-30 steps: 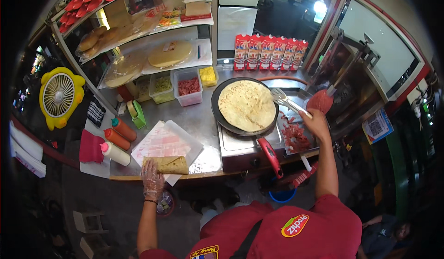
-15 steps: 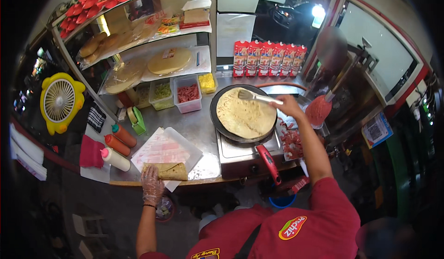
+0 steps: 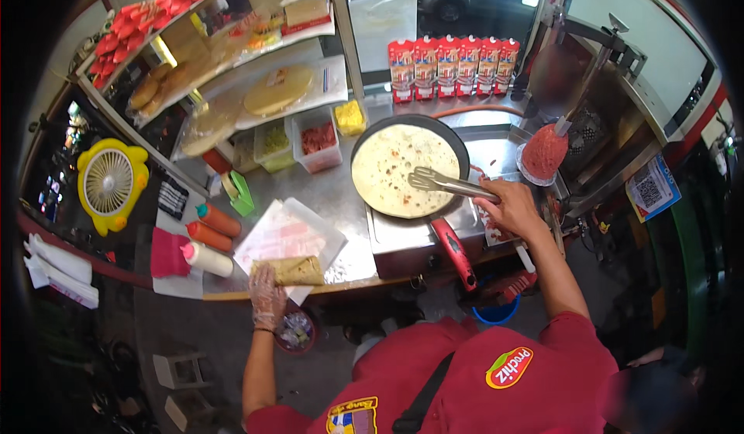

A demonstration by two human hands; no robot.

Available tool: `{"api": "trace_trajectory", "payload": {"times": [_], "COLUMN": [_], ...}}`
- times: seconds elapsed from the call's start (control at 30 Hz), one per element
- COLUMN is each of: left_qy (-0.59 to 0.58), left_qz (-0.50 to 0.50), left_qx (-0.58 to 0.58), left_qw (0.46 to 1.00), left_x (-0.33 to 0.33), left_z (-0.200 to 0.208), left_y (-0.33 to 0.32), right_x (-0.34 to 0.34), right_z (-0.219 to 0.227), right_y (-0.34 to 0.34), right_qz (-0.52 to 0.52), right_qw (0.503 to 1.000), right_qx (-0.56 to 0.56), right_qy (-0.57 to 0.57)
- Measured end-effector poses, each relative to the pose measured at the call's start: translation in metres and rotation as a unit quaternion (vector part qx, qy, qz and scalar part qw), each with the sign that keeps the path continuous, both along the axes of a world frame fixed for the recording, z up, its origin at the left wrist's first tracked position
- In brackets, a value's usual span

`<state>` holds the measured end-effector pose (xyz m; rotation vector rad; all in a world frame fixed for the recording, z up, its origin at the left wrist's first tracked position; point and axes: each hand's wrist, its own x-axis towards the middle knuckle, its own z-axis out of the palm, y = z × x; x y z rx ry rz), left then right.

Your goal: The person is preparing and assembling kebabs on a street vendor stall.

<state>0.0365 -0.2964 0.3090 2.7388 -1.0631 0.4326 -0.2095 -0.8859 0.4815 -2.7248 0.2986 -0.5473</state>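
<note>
My right hand (image 3: 514, 208) grips metal tongs (image 3: 449, 186), their tips over a round flatbread (image 3: 395, 159) with brown spots. The flatbread lies in a dark frying pan (image 3: 463, 151) with a red handle, set on a steel stove. In a clear plastic glove, my left hand (image 3: 267, 298) holds the left end of a rolled wrap (image 3: 291, 270) at the counter's front edge. Under and behind the wrap are sheets of white and red-printed paper (image 3: 283, 236). How the left fingertips close round the wrap is partly hidden.
Squeeze bottles (image 3: 208, 260) stand left of the paper, beside a green tape dispenser (image 3: 241, 194). Tubs of chopped fillings (image 3: 316, 141) line the back. A cone of red meat (image 3: 545, 155) stands right of the pan. Shelves (image 3: 333, 85) hold bagged flatbreads. The red pan handle (image 3: 453, 254) juts past the counter edge.
The flatbread now shows a paler, spotted side. My right hand with the tongs has moved nearer, from the pan's far side. My left hand stays at the wrap; the view has shifted slightly.
</note>
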Motion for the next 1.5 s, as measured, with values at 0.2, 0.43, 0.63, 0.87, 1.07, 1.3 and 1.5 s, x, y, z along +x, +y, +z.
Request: {"api": "trace_trajectory", "payload": {"times": [0.2, 0.43, 0.63, 0.87, 1.07, 1.3, 1.5], "left_qy": [-0.017, 0.045, 0.100, 0.150, 0.122, 0.073, 0.106], "left_qz": [-0.054, -0.089, -0.183, -0.253, -0.254, -0.312, -0.388], "left_qx": [-0.017, 0.062, 0.040, 0.017, 0.035, -0.084, -0.049], "left_qw": [0.998, 0.993, 0.977, 0.956, 0.959, 0.943, 0.914], "left_x": [0.009, 0.032, 0.065, 0.084, 0.092, 0.098, 0.110], "left_z": [0.003, 0.033, 0.021, 0.025, -0.003, -0.016, -0.016], "left_y": [0.013, 0.014, 0.033, 0.032, 0.036, 0.052, 0.067], "right_x": [-0.028, -0.099, -0.055, 0.118, 0.183, 0.186, 0.184], "right_z": [-0.014, -0.078, -0.037, -0.020, -0.149, -0.166, -0.171], "right_y": [-0.009, -0.034, 0.021, 0.363, 0.473, 0.491, 0.493], "right_qz": [-0.204, -0.283, -0.234, 0.139, 0.165, 0.149, 0.138], "right_qw": [0.964, 0.945, 0.963, 0.975, 0.974, 0.986, 0.985], "right_qx": [0.144, -0.147, -0.122, 0.150, 0.128, 0.076, 0.081], "right_qy": [-0.093, 0.065, -0.055, 0.092, 0.089, 0.008, 0.066]}}
